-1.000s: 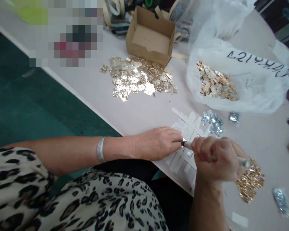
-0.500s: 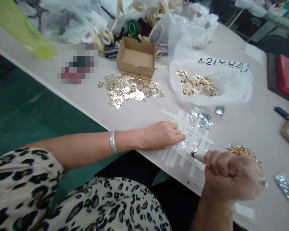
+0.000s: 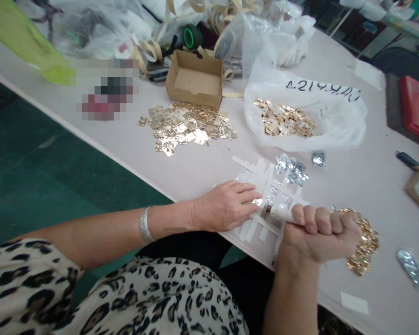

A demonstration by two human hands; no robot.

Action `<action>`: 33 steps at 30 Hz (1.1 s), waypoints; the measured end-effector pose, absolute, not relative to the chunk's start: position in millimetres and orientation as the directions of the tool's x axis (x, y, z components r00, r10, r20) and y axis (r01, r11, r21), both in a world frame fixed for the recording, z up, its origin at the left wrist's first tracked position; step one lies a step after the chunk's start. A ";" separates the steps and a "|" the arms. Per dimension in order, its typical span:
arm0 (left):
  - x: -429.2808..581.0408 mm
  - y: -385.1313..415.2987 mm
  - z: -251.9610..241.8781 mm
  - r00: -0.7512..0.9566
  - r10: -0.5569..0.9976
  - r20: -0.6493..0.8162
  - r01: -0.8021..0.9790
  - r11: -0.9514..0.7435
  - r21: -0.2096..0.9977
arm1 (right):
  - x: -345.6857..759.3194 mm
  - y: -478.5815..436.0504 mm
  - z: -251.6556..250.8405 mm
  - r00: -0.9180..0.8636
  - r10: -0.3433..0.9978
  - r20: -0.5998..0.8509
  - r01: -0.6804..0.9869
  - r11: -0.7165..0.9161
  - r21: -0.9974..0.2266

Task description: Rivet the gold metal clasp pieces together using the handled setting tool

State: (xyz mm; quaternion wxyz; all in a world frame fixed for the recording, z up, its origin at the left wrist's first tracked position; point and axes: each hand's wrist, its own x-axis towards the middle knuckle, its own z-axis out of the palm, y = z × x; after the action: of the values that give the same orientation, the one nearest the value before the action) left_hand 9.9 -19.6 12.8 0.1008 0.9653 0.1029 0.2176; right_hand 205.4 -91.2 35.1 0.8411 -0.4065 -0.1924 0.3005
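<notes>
My left hand (image 3: 223, 207) lies flat with its fingers apart on a lattice of white tape strips (image 3: 254, 179) stuck to the table, with silver foil pieces showing between them. My right hand (image 3: 317, 232) is a fist around a white-handled tool (image 3: 281, 214). Its metal tip is hidden or blurred near my left fingertips, over the tape. Just past my right knuckles lies a heap of small gold metal pieces (image 3: 365, 242). A loose pile of silver pieces (image 3: 291, 170) sits at the lattice's far edge.
Flat gold metal plates (image 3: 185, 128) are spread on the white table (image 3: 370, 186) beside a cardboard box (image 3: 195, 79). A clear plastic bag (image 3: 335, 93) holds more gold plates. A silver foil strip (image 3: 414, 272) lies at right, and the table edge runs along my left forearm.
My right hand has swung up and left with the tool, from the lower lattice toward my left fingertips. My left hand has shifted slightly down and left, and the view has tilted a little.
</notes>
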 end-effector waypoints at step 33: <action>5.9 -3.6 2.5 0.895 0.217 0.389 0.076 -0.935 0.347 | 149.8 -74.4 48.2 0.357 0.833 0.423 0.227 0.362 -0.904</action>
State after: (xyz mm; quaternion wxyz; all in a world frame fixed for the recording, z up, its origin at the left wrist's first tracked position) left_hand 5.9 -3.6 2.5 0.1639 0.9596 0.0763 0.2155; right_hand 149.8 -74.4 48.2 0.6439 -0.5136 -0.5160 0.2353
